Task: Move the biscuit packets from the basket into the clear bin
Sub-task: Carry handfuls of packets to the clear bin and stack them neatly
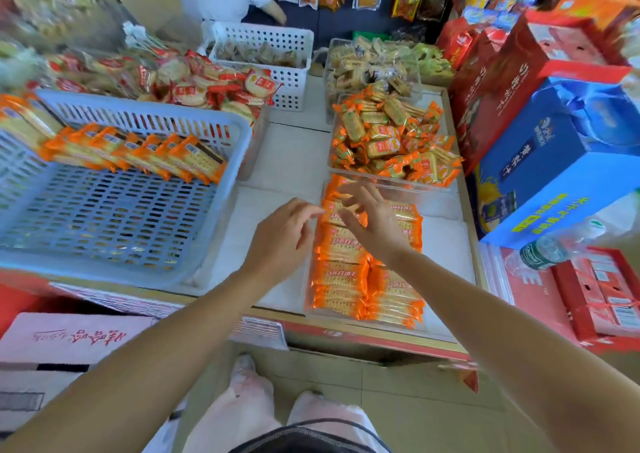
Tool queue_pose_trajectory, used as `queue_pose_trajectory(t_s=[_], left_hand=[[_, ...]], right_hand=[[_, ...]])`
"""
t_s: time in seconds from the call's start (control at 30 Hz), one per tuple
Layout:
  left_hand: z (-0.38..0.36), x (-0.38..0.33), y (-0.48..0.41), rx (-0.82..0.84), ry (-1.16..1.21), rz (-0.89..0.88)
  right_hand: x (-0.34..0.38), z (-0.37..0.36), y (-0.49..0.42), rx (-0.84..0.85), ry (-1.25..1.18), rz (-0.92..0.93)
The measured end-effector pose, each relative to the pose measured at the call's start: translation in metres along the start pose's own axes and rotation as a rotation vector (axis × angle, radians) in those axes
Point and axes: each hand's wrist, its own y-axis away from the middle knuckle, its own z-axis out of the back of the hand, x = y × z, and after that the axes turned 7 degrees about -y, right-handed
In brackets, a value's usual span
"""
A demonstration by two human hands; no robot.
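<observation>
**A:** Where are the biscuit packets?

**B:** In two places. A row of flat, rectangular biscuit packets (138,156) in glossy orange film leans overlapping against the far wall of a blue basket (145,104). This basket is rigid plastic lattice and sits at the left of the white worktop (287,154). Most of its slotted floor is bare. More of the same packets lie in neat stacked rows (343,279) inside a clear bin (438,205), a smooth, transparent box at the right of the basket. They fill its near part.

**A:** And the hands?

**B:** Both bare arms reach forward. The left hand (280,241) hovers at the bin's left edge with fingers loosely curled and nothing in them. The right hand (370,224) is over the packets at the far end of the bin, fingers spread and relaxed, gripping nothing. I cannot tell whether its fingertips touch the film.

**A:** What surrounds them?

**B:** Just behind the bin stands a second clear tub (394,172), heaped with smaller crinkled orange snack packets. Behind the basket lies a mound of round rice crackers (207,85) in red-edged wrappers, next to a white perforated basket (287,82). At the right are a glossy blue carton (554,161) and a plastic water bottle (547,250) on its side.
</observation>
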Motion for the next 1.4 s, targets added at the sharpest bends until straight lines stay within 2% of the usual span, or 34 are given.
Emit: queue_pose_trajectory(t_s=[0.1,0.2,0.37,0.53,0.67,0.8,0.93,1.17,1.4], left_hand=[[0.039,0.016,-0.011,-0.143,-0.046,-0.007],[0.078,0.043,-0.013,-0.246,-0.127,0.050],[0.130,0.115,0.003,-0.254,-0.234,0.206],[0.173,0.199,0.031,-0.207,-0.321,0.387],[0.213,0.276,0.052,-0.149,-0.371,0.455],[0.246,0.342,0.068,-0.100,-0.403,0.512],[0.267,0.395,0.073,0.059,-0.425,0.528],[0.274,0.428,0.072,0.162,-0.281,0.501],[0.272,0.433,0.074,0.211,-0.120,0.551]], right_hand=[[0.035,-0.004,-0.031,-0.066,-0.064,0.055],[0.071,-0.022,-0.061,-0.039,-0.092,0.135],[0.123,-0.075,-0.109,0.085,-0.143,0.230],[0.163,-0.146,-0.157,0.232,-0.145,0.232],[0.191,-0.207,-0.199,0.320,-0.089,0.223],[0.215,-0.267,-0.236,0.344,-0.069,0.181],[0.231,-0.319,-0.271,0.354,-0.047,0.153],[0.245,-0.379,-0.328,0.362,0.014,0.028],[0.240,-0.413,-0.349,0.410,0.146,0.022]])
